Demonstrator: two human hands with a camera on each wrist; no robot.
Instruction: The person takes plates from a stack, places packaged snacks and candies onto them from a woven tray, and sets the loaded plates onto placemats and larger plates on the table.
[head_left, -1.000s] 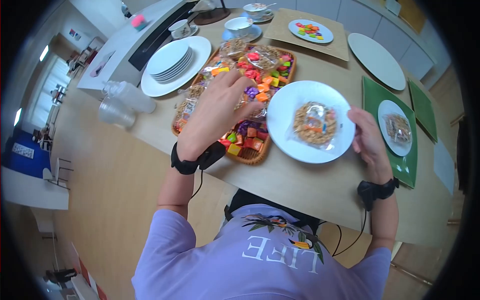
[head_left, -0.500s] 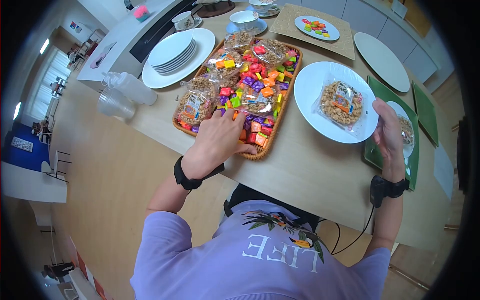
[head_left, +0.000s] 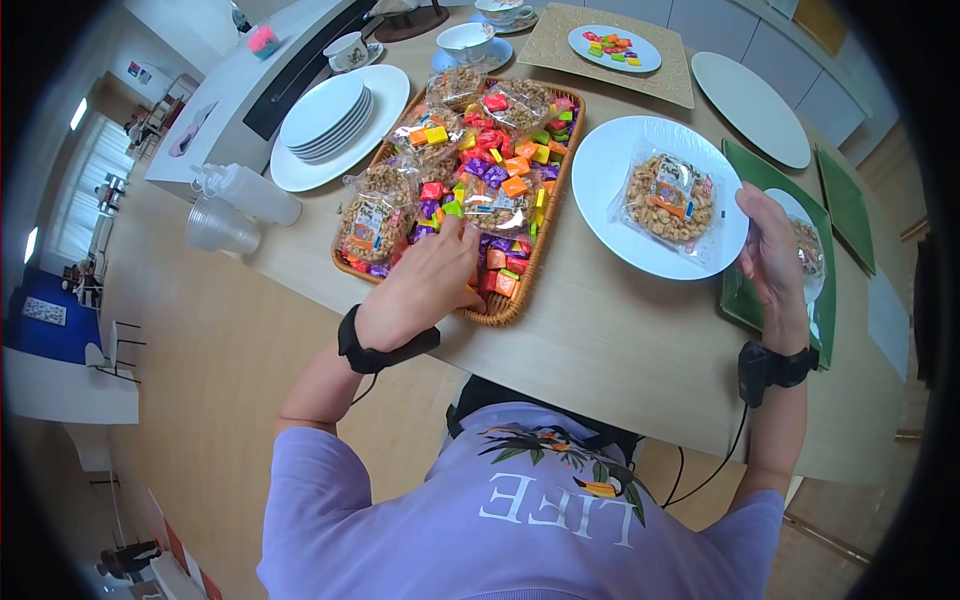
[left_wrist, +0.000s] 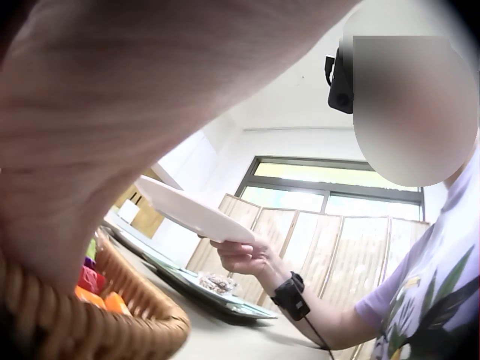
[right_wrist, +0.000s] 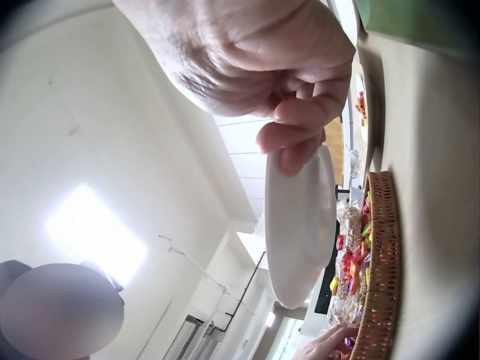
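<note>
My right hand (head_left: 772,245) pinches the rim of a white plate (head_left: 625,240) and holds it raised above the table; the right wrist view shows thumb and fingers at its edge. On this plate lies a round cereal cake (head_left: 672,200) in clear wrapping. My left hand (head_left: 425,275) reaches into the near end of a wicker basket (head_left: 520,312), among brightly wrapped candies (head_left: 500,275). Its fingertips are sunk among the candies, and I cannot tell whether they grip one. More wrapped cereal cakes (head_left: 375,225) lie in the basket.
Stacked white plates (head_left: 325,110) stand on a platter at the left, near plastic cups (head_left: 222,225). At the right, a green tray (head_left: 830,330) bears a small plate with a wrapped cake. Farther back are a plate of candies (head_left: 640,62), a bare oval platter (head_left: 750,110) and teacups (head_left: 465,42).
The right hand has lifted the plate with its cake up and to the right, away from the basket. The left hand has moved from over the basket's middle down to the candies at its near end.
</note>
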